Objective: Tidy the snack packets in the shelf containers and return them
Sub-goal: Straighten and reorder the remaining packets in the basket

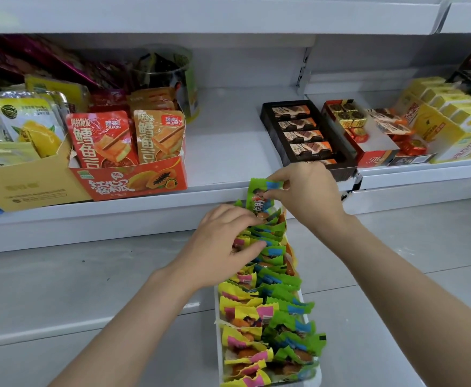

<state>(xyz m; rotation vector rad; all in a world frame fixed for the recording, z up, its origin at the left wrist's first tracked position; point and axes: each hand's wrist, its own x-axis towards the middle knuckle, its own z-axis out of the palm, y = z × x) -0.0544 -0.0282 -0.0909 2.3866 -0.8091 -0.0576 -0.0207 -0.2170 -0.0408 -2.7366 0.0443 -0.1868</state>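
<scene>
Right hand (pixel 306 194) pinches a green snack packet (pixel 259 198) upright above the far end of a long white container (pixel 219 331), left hand (pixel 223 247) presses loosely curled fingers on the yellow and green packets (pixel 267 317) packed inside, white shelf (pixel 223 146) behind, red papaya box (pixel 129 181) at left, dark chocolate tray (pixel 284 138) at right

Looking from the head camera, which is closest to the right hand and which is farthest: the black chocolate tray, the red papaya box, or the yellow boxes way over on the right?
From the right hand:
1. Black chocolate tray, just behind it on the shelf, nearest.
2. Red papaya box, off to its left on the shelf.
3. Yellow boxes, at the far right end of the shelf, farthest.
</scene>
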